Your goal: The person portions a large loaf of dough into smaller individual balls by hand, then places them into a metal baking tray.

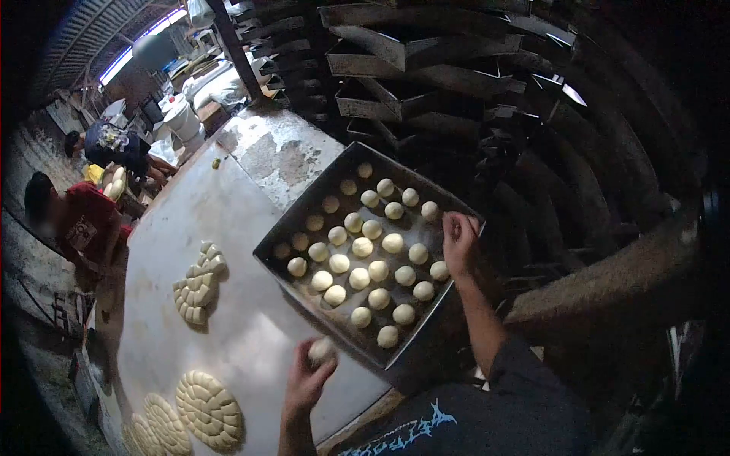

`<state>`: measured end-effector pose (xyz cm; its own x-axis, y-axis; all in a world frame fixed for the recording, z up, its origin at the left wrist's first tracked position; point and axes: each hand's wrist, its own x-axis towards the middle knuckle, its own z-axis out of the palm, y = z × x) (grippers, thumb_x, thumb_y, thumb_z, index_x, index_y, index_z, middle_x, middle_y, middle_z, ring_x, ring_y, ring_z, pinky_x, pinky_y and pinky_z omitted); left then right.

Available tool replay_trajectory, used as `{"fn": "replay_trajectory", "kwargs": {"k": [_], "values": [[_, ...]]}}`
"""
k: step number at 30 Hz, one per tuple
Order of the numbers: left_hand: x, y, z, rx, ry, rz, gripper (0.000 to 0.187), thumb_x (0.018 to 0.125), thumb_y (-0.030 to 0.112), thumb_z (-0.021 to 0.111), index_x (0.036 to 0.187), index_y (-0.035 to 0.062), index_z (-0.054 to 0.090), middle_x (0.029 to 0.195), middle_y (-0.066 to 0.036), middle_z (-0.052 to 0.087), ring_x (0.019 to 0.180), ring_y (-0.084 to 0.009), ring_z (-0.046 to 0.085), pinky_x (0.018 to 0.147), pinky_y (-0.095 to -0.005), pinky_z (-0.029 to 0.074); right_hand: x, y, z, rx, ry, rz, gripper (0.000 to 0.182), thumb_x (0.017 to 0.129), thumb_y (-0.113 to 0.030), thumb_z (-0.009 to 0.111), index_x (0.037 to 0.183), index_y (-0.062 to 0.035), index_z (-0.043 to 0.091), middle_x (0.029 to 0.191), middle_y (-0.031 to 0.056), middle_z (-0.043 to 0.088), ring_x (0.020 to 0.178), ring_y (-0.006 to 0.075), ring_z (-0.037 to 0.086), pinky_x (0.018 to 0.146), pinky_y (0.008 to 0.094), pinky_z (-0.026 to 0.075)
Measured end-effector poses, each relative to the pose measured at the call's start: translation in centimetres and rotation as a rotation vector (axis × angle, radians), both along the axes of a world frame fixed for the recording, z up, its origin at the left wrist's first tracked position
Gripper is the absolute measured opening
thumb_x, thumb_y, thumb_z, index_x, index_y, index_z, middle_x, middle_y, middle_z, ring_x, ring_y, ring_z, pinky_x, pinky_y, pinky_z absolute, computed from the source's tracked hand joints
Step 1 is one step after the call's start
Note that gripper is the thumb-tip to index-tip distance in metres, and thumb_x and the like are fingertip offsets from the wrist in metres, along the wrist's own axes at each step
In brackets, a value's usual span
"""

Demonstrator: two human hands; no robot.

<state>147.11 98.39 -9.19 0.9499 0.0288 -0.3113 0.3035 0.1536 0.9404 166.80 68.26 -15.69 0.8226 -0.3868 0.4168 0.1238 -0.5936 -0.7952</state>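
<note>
My left hand [304,384] is raised over the near edge of the table, its fingers curled round a pale dough ball [321,351]. My right hand [460,243] is at the right side of a dark, square metal baking tray [418,176]. Its fingers are drawn together near the tray's rim, and whatever they may hold is hidden. Rows of round dough balls [363,247] fill much of the tray, the far-left ones in shadow. On the table left of the tray lies a group of cut dough pieces [196,290].
Flat rounds of dough scored into pieces [209,410] lie on the pale table [251,292] at lower left. Stacked metal trays [372,64] stand behind. Two people [84,224] are beyond the table's left side, near white buckets [181,118]. A post [237,49] rises at the far corner.
</note>
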Motion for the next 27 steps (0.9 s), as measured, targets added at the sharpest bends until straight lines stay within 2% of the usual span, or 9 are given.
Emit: {"fn": "replay_trajectory", "kwargs": {"k": [2,6,8,9,12,14,17,19,27], "values": [[8.7,-4.9,-0.7,0.625,-0.540,-0.196,0.042,0.079,0.005,0.063,0.115,0.0021,0.043,0.106,-0.010,0.050,0.101,-0.0214,0.051,0.084,-0.0325,0.043,-4.9,-0.1,3.8,0.077,-0.081,0.058,0.022,0.089,-0.021,0.054,0.099,-0.0016,0.057,0.096,0.0098,0.052,0.086,0.0190,0.053,0.073,0.0300,0.044],[22.1,-16.0,-4.9,0.940,-0.666,-0.272,0.045,0.077,0.006,0.060,0.119,0.0041,0.043,0.112,-0.015,0.050,0.105,-0.0307,0.048,0.092,-0.0405,0.040,-11.1,-1.1,4.4,0.128,0.014,0.089,0.022,0.093,-0.017,0.047,0.106,-0.0006,0.052,0.092,0.0061,0.050,0.074,0.0105,0.048,0.066,0.0241,0.042],[25.7,-17.5,-8.5,1.239,-0.277,-0.443,0.045,0.080,0.018,0.056,0.121,0.0042,0.044,0.117,-0.016,0.050,0.109,-0.0336,0.045,0.093,-0.0425,0.037,-12.7,-0.4,5.8,0.238,0.029,0.215,0.028,0.093,-0.025,0.048,0.108,-0.0008,0.050,0.090,0.0052,0.049,0.070,0.0082,0.045,0.062,0.0226,0.040],[25.2,-17.3,-9.5,1.286,-0.445,-0.228,0.045,0.077,0.019,0.061,0.116,0.0043,0.046,0.115,-0.015,0.051,0.109,-0.0335,0.044,0.091,-0.0421,0.037,-13.2,-0.2,6.0,0.315,-0.002,0.215,0.031,0.092,-0.028,0.049,0.107,-0.0016,0.050,0.090,0.0050,0.048,0.067,0.0088,0.045,0.060,0.0233,0.040],[18.9,-10.8,-4.2,1.034,-0.664,0.070,0.036,0.075,0.023,0.068,0.104,0.0052,0.055,0.102,-0.012,0.057,0.096,-0.0307,0.050,0.086,-0.0410,0.037,-15.3,0.9,6.8,0.332,-0.007,0.363,0.028,0.091,-0.025,0.050,0.106,-0.0020,0.052,0.084,0.0040,0.048,0.064,0.0088,0.044,0.060,0.0236,0.041],[12.3,-4.5,-2.6,0.889,-0.543,0.125,0.026,0.079,0.019,0.064,0.099,0.0042,0.057,0.096,-0.012,0.058,0.089,-0.0269,0.054,0.077,-0.0352,0.042,-17.6,3.8,6.2,0.341,0.216,0.738,0.022,0.087,-0.020,0.056,0.101,-0.0041,0.057,0.091,0.0121,0.055,0.085,0.0202,0.057,0.075,0.0327,0.045],[0.2,4.0,-5.8,0.898,-0.182,0.290,0.020,0.081,0.016,0.061,0.093,0.0002,0.058,0.089,-0.014,0.059,0.086,-0.0289,0.056,0.078,-0.0372,0.044,-20.1,12.2,4.9,0.387,0.489,1.148,0.022,0.083,-0.019,0.060,0.097,-0.0012,0.057,0.079,0.0092,0.056,0.068,0.0157,0.053,0.065,0.0291,0.045],[-8.7,8.2,-9.8,0.900,-0.052,0.403,0.018,0.081,0.016,0.061,0.092,0.0011,0.060,0.082,-0.015,0.061,0.075,-0.0277,0.059,0.069,-0.0362,0.047,-21.4,18.2,0.1,0.130,0.500,1.369,0.022,0.080,-0.017,0.063,0.095,-0.0015,0.058,0.086,0.0133,0.058,0.073,0.0239,0.056,0.067,0.0344,0.046],[-30.2,11.2,-8.1,0.621,0.135,0.877,0.012,0.082,0.009,0.058,0.090,0.0003,0.058,0.098,-0.013,0.054,0.076,-0.0198,0.056,0.065,-0.0303,0.047,-9.3,44.5,-12.2,-0.486,0.099,0.685,0.032,0.086,-0.034,0.051,0.090,-0.0028,0.059,0.094,0.0172,0.057,0.091,0.0359,0.052,0.085,0.0465,0.040]]}}
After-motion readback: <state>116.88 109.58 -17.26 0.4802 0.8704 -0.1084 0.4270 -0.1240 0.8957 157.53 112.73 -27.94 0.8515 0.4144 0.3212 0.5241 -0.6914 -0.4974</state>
